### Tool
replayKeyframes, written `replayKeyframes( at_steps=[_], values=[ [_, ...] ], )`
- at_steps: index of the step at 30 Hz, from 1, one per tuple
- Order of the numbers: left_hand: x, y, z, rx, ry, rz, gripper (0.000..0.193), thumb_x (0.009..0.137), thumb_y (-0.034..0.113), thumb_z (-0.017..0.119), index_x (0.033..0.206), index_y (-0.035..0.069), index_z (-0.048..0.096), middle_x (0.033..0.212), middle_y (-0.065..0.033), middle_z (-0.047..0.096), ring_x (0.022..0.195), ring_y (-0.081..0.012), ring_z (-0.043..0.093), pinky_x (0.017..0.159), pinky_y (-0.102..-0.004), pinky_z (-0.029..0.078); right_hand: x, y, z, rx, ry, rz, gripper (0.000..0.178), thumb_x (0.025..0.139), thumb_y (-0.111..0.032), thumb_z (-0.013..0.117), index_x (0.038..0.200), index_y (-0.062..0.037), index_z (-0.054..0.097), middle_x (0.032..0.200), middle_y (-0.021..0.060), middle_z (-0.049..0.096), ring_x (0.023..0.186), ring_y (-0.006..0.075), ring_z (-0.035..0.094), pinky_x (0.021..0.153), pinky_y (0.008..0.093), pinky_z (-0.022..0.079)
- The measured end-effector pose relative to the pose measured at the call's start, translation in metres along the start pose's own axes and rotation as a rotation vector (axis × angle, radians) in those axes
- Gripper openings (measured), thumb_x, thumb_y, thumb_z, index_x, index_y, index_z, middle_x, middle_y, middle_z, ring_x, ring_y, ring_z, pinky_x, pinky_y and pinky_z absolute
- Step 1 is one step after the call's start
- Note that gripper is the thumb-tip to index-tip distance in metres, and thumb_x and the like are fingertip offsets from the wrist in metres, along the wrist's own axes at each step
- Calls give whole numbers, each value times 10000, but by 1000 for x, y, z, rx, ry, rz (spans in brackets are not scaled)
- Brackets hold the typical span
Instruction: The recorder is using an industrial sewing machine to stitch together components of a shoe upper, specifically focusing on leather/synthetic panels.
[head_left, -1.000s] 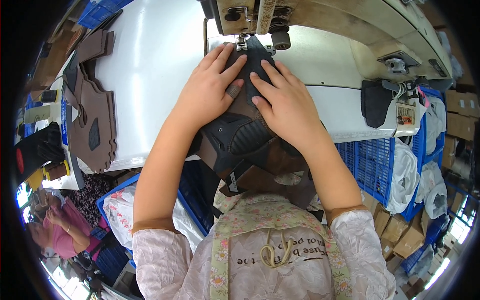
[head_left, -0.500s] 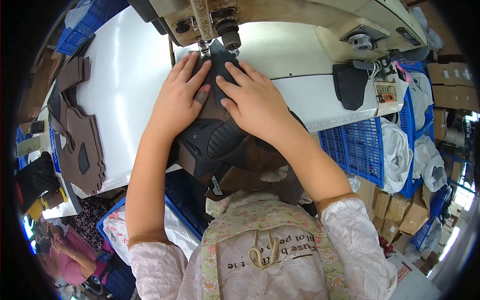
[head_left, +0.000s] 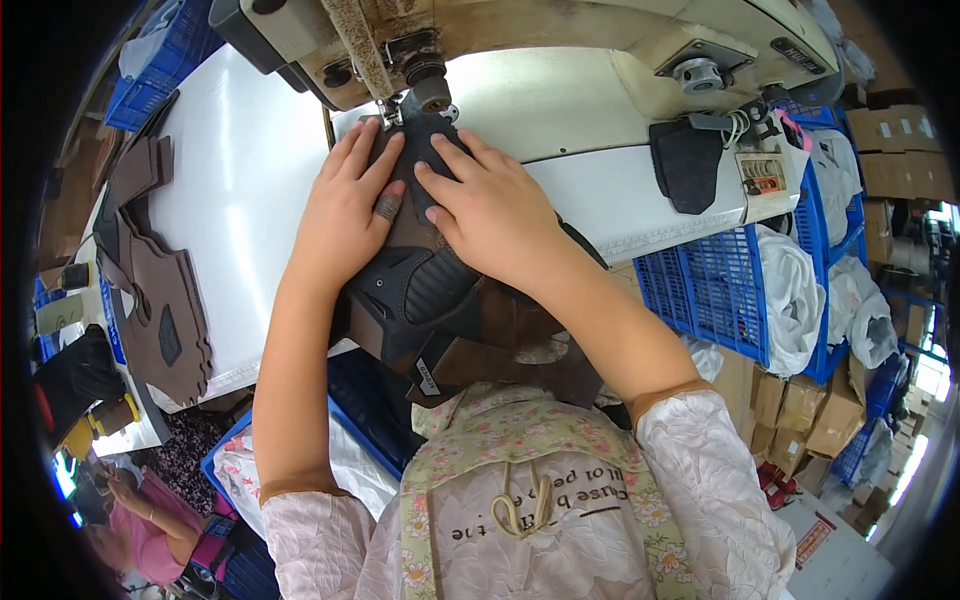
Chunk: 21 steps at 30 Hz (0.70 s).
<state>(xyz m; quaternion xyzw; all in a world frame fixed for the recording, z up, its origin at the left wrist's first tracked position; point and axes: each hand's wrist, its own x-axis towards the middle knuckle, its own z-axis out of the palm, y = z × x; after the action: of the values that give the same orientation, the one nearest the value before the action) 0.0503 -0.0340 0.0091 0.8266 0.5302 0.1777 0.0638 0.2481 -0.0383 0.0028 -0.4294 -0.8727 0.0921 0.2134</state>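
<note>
A brown and black shoe upper (head_left: 425, 283) hangs over the near edge of the white sewing table. Its dark far end (head_left: 418, 140) lies under the presser foot (head_left: 390, 113) of a worn cream sewing machine (head_left: 530, 25). My left hand (head_left: 357, 205) is pressed flat on the left side of this piece, fingers stretched toward the foot, a ring on one finger. Opposite it, my right hand (head_left: 492, 205) lies flat with fingers spread on the right side. The needle and the stitch line are too small to make out.
Brown leather pieces (head_left: 160, 310) lie stacked at the table's left. A dark cut piece (head_left: 686, 165) rests on the right part. Blue crates (head_left: 700, 290) with white bags stand beyond the right edge. At lower left a person in pink (head_left: 150, 520) sits.
The view has shifted a little, so the machine sits slightly farther left and lower. Both hands stay flat on the shoe upper, with hardly any visible movement against the presser foot.
</note>
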Motion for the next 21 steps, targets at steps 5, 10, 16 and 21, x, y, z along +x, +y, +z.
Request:
replayKeyframes(
  at_steps=[5,10,16,21],
  values=[
    [0,-2,1,4,-8,-3,459,887,148,572,1335,60,523,1436,-184,421,1355,-364,348,1118,-432,287,1,0,2,35,12,3,398,846,-234,626,1205,-62,618,1362,180,497,1277,378,436,1052,447,367],
    [0,-1,2,6,-2,-5,458,889,155,574,1334,61,524,1434,-185,423,1355,-361,348,1117,-430,289,0,0,2,51,27,12,380,831,-237,647,1175,-76,640,1315,160,532,1259,374,453,1045,448,375],
    [-7,0,2,-21,67,-124,465,889,226,601,1317,56,534,1420,-180,443,1335,-338,387,1079,-423,346,0,4,-5,166,16,-14,301,799,-254,677,1047,-85,702,1182,122,606,1249,348,463,1048,457,365],
    [-17,14,-3,213,-10,-191,485,897,271,597,1336,79,519,1422,-159,450,1330,-322,399,1060,-419,369,-10,-6,-18,-15,0,-109,332,787,-297,690,1041,-82,703,1133,107,609,1221,318,466,1044,485,339]
  ],
)
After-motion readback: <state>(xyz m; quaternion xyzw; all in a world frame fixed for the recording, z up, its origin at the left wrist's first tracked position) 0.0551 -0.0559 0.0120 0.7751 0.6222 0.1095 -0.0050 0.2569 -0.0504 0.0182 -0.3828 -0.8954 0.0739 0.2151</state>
